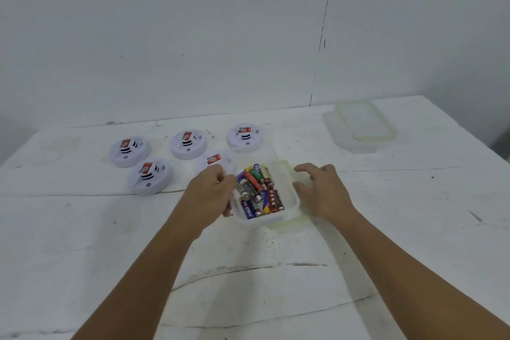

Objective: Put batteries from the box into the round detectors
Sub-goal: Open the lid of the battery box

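Two hands at an open box of batteries, five round detectors lined up beside it.

The clear box point(287, 174) sits mid-surface point(276, 270), holding a jumble of batteries point(259, 192) in mixed colours. The left hand point(211, 192) is on the box's left wall, fingers curled round its edge, apparently gripping it. The right hand point(321, 188) is at the box's right side with fingers spread and slightly bent, holding nothing; whether it touches the rim I cannot tell. Under the box's near right corner lies a yellow-edged lid point(296, 219). The white detectors point(150, 176) lie to the box's left, the nearest partly hidden behind the left hand. A second clear container point(361, 125) sits well apart at the far right.
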The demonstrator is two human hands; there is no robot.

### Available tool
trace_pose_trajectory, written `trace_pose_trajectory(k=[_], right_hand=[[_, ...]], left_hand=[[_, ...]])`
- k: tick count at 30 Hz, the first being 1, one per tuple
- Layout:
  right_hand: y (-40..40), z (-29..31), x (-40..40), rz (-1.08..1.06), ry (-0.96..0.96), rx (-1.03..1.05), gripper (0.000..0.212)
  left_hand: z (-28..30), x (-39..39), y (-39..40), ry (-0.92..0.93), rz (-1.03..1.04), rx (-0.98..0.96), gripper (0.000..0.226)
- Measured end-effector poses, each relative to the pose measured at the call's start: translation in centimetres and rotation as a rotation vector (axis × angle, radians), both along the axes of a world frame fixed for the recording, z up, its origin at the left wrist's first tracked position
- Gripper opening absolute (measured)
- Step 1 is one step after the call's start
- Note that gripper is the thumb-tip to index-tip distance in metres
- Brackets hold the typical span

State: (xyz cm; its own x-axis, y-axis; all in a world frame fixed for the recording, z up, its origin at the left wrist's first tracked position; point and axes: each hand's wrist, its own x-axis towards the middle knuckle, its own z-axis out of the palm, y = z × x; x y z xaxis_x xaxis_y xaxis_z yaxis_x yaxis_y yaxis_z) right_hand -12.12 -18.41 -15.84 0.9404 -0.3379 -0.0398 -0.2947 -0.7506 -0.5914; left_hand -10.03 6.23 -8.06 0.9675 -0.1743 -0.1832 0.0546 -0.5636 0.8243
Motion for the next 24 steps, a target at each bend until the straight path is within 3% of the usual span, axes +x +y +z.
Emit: trace_pose_trajectory(k=[3, 8, 13, 17, 21, 24], right_hand=[[-1.0, -0.6, -0.5, -0.004, -0.081, 0.132, 0.029], [-1.7, -2.3, -0.4, 0.076, -0.074, 0.089, 0.049], [-1.9, -2.2, -0.3, 0.021, -0.136, 0.164, 0.03], [-2.0, -2.4, -0.6, 0.027, -0.148, 0.158, 0.03], [-1.8, -2.5, -0.5, 0.013, -0.167, 0.155, 0.028], [-1.8, -2.8, -0.6, 0.013, -0.176, 0.125, 0.026]], left_hand=[[-0.8, 0.6, -2.7, 0.021, -0.039, 0.008, 0.017], [-1.6, 1.4, -5.4, 0.044, -0.096, 0.091, 0.018], [-2.4, 2.1, -5.6, 0.043, -0.066, 0.147, 0.022], [-2.6, 2.4, -5.7, 0.025, -0.06, 0.14, 0.025], [-2.4, 1.9, -4.8, 0.043, -0.036, 0.095, 0.045], [-2.9, 1.6, -3.5, -0.023, -0.047, 0.193, 0.032]])
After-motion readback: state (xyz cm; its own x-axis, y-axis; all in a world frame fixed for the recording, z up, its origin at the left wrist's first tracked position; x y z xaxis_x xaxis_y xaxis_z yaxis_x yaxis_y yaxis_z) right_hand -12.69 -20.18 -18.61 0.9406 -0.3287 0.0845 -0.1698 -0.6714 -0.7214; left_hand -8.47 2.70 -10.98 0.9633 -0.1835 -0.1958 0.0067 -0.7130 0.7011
